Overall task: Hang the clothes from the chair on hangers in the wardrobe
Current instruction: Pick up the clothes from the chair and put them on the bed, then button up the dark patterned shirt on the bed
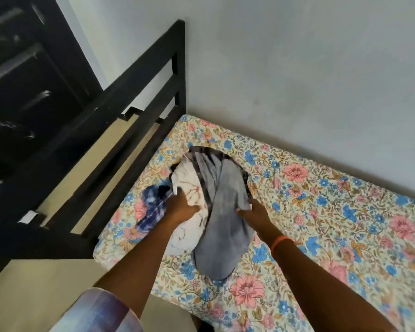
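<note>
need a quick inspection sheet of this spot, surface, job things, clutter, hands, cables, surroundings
surface: bed with a floral cotton sheet, pink and blue flowers, set in the corner of the room.
job's things: a bundle of clothes on the sheet: grey fabric garment, white cloth with thin reddish lines, blue and white checked shirt at its left edge. No hangers seen.
clutter: nothing seen.
grippers: left hand presses on the white cloth; right hand has a grip on the grey garment's edge; orange wristband on the right wrist.
cables: nothing seen.
surroundings: black metal bed frame at the left, pale grey wall behind, beige floor, dark panelled furniture at top left, blurred.
</note>
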{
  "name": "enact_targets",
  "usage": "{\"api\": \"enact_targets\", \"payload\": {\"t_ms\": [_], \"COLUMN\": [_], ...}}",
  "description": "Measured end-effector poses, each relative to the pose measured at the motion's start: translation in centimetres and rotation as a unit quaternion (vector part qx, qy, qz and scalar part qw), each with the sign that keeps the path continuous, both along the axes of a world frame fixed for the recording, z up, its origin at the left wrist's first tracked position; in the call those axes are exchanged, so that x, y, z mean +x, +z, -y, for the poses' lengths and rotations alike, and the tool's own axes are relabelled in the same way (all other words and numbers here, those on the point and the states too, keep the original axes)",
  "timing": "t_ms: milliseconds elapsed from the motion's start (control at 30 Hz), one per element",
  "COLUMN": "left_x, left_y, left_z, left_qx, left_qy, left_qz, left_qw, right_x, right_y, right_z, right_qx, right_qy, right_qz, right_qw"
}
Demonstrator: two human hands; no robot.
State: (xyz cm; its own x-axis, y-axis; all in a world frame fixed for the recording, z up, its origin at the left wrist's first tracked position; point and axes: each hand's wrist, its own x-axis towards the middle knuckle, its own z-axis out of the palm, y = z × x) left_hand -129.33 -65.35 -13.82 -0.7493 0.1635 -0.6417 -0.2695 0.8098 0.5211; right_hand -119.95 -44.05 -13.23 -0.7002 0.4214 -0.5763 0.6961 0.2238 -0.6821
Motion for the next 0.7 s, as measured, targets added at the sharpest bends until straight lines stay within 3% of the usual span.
{"api": "enact_targets", "payload": {"t_ms": [133,267,467,600,700], "left_x": [3.8,6.1,8.0,8.0,6.6], "left_y": [-6.2,-9.9,-13.3,-15.1,-17.0], "left_z": [1.8,1.9,0.9,-0.6,-2.4], "left_qx": [0.02,0.021,0.023,0.054,0.099], "left_qy": [-0.003,0.006,0.019,0.069,0.127], "left_qz": [0.09,0.114,0.145,0.147,0.131], "left_qw": [0.996,0.993,0.989,0.985,0.978], "right_x": [2.6,5.0,5.2,1.5,-1.5], "right_y": [-5.9,-9.8,-13.7,-16.4,-18.7], "right_z": [0.9,1.9,2.6,2.0,0.0], "right_qx": [0.042,0.069,0.154,0.309,0.264], "right_qy": [0.027,0.072,0.08,0.09,0.026], "right_qz": [0.104,0.167,0.129,0.09,0.112], "right_qw": [0.993,0.981,0.976,0.943,0.958]}}
